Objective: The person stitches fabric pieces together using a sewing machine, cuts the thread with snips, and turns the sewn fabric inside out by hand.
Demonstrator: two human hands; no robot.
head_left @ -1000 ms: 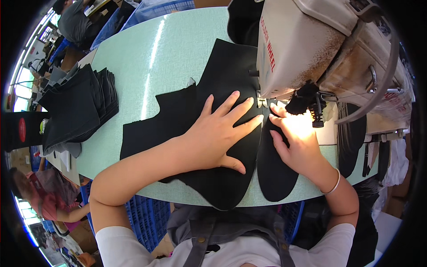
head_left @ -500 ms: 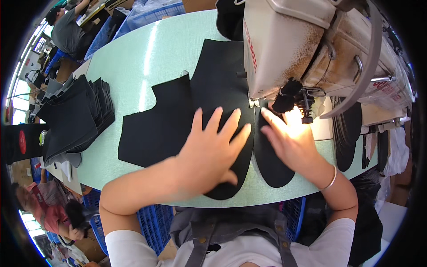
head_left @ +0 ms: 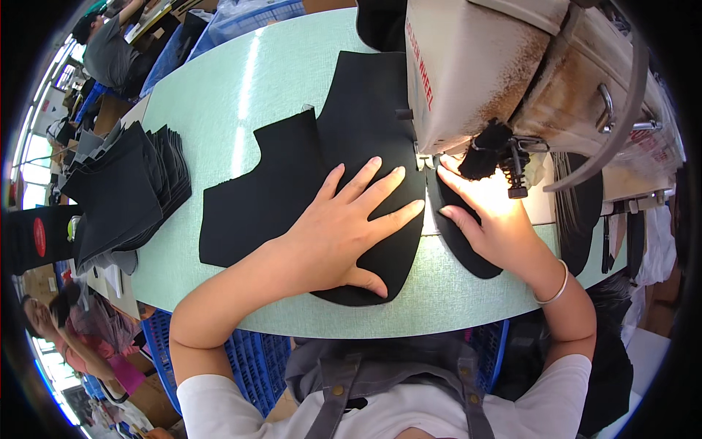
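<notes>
My left hand [head_left: 344,227] lies flat with fingers spread on a large black fabric piece [head_left: 292,175] on the pale green table [head_left: 227,95]. My right hand [head_left: 490,219] presses a narrower black fabric strip [head_left: 468,249] just under the presser foot [head_left: 512,172] of a beige sewing machine [head_left: 497,66]. The lamp at the needle lights my right fingers brightly. A bangle circles my right wrist. The needle itself is hidden behind the machine head.
A stack of black cut fabric pieces [head_left: 124,190] sits at the table's left end. More dark pieces [head_left: 585,212] hang to the right of the machine. Other people [head_left: 110,51] work at the far left. Blue crates [head_left: 248,358] stand under the table's front edge.
The black fabric has slid toward me and to the left under my left hand. My right hand stays at the presser foot, its fingers a little more stretched out.
</notes>
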